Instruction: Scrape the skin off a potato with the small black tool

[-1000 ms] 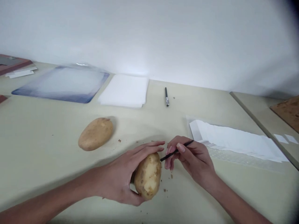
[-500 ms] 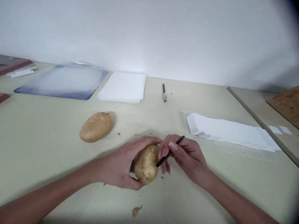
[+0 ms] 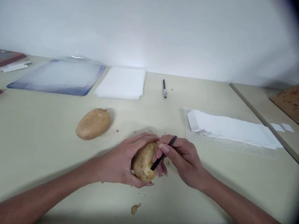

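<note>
My left hand (image 3: pixel 121 163) is wrapped round a potato (image 3: pixel 143 161), fingers over its far side and thumb along its near side. Pale patches without skin show on the potato's face. Between thumb and fingers, my right hand (image 3: pixel 178 158) grips a thin black stick-like tool (image 3: pixel 161 159). The tool's flat lower end touches the potato's pale patch, and its exact kind I cannot make out. A second potato (image 3: pixel 93 124), with its skin on, lies on the table to the left. One curled scrap of peel (image 3: pixel 135 208) lies near the front.
Behind are a stack of white paper (image 3: pixel 121 83), a blue-edged clear folder (image 3: pixel 58 77) and a black pen-like tool (image 3: pixel 164 89). At right, white paper strips (image 3: pixel 231 129) lie on clear plastic, with a brown board (image 3: pixel 287 101) beyond. Small crumbs dot the table.
My right hand has shifted left, carrying the black tool's end from the potato's right edge onto its pale patch. The left hand keeps its hold. The whole view has shifted slightly.
</note>
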{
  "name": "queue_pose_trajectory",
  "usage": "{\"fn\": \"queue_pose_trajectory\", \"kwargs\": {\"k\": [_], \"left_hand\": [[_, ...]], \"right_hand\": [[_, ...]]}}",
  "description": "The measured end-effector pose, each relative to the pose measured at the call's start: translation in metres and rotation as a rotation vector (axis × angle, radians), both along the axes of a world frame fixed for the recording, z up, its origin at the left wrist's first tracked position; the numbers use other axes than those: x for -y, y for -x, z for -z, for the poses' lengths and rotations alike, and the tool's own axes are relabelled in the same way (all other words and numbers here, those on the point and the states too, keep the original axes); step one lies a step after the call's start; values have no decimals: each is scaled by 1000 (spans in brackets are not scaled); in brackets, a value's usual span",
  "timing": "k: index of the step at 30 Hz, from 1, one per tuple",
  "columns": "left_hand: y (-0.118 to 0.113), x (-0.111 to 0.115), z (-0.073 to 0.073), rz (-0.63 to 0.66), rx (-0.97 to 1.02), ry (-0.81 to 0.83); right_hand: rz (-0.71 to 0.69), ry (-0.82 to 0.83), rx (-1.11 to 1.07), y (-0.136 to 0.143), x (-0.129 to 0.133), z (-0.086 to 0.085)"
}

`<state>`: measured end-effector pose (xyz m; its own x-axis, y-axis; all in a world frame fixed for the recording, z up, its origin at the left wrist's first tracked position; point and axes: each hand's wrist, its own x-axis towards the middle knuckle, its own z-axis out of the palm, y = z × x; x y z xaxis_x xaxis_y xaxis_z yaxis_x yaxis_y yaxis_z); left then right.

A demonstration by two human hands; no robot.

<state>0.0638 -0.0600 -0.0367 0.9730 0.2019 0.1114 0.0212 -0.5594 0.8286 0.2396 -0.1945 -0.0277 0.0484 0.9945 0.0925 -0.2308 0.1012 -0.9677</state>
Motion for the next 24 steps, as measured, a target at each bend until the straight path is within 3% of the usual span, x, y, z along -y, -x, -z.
{"fn": "queue_pose_trajectory", "kwargs": {"k": [24], "left_hand": [[0,1,9,2,92,-66]], "right_hand": [[-27,-24,109,2,0,-4]]}}
